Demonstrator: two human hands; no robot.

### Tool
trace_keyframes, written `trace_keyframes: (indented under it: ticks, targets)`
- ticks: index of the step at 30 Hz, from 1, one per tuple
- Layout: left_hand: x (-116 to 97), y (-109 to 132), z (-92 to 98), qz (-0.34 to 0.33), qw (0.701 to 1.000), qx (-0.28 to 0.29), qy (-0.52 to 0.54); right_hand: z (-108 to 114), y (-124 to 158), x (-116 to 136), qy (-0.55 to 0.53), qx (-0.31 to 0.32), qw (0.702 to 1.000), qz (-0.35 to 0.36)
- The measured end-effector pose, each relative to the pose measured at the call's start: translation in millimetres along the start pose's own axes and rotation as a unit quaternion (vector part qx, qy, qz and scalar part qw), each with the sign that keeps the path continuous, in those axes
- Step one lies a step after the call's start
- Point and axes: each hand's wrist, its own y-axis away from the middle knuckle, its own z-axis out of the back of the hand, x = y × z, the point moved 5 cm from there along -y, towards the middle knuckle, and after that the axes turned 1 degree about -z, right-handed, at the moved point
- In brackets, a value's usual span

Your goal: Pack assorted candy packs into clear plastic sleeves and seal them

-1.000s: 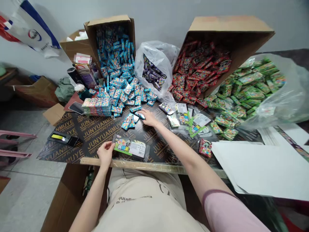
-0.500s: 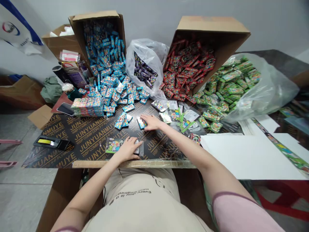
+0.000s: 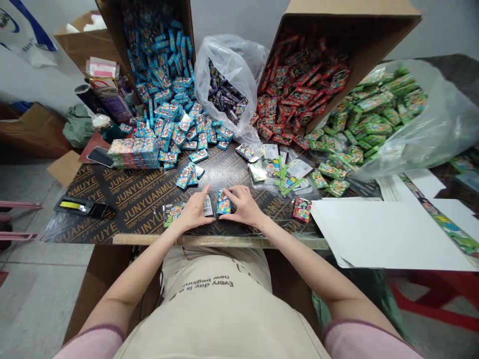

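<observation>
A small blue printed box (image 3: 223, 203) stands at the mouth of a flat printed plastic packet (image 3: 172, 211) near the table's front edge. My right hand (image 3: 245, 207) grips the box between thumb and fingers. Across the packet lies my left hand (image 3: 194, 212), its thumb and forefinger spread apart on either side of the packet's right end; part of the packet is hidden under it. Just beyond, a few more blue boxes (image 3: 186, 176) lie in a small group.
Blue boxes spill from a carton (image 3: 107, 20) at back left; red ones fill another carton (image 3: 374, 35). Clear bags hold purple boxes (image 3: 226, 97) and green boxes (image 3: 389, 104). Flat packets (image 3: 295, 174), a red box (image 3: 301, 209), white sheets (image 3: 381, 234) and a black tray (image 3: 80, 207) surround the work spot.
My right hand has drawn the blue box nearer, down to the packet's right end. My left hand has turned, its thumb and forefinger now around that end. The view has tilted down.
</observation>
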Motion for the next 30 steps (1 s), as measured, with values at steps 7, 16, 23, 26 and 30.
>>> trace_keyframes:
  ticks: [7, 16, 23, 26, 30]
  targets:
    - [1, -2, -0.7, -0.008, 0.999, -0.011, 0.040, -4, 5, 21, -0.018, 0.040, 0.997, 0.069]
    - [-13, -4, 5.2, -0.049, 0.991, 0.105, 0.060, 3, -6, 18, -0.077, 0.078, 0.994, 0.021]
    - [-9, -8, 3.5, -0.006, 0.996, -0.003, 0.088, 1, -1, 20, -0.051, 0.026, 0.998, -0.038]
    - [-3, -10, 4.4, 0.020, 0.995, -0.032, 0.090, -3, 8, 26, -0.068, 0.000, 0.996, -0.050]
    - [2, -14, 1.1, 0.037, 0.996, -0.032, 0.073, -11, -9, 8, -0.069, 0.014, 0.997, -0.035]
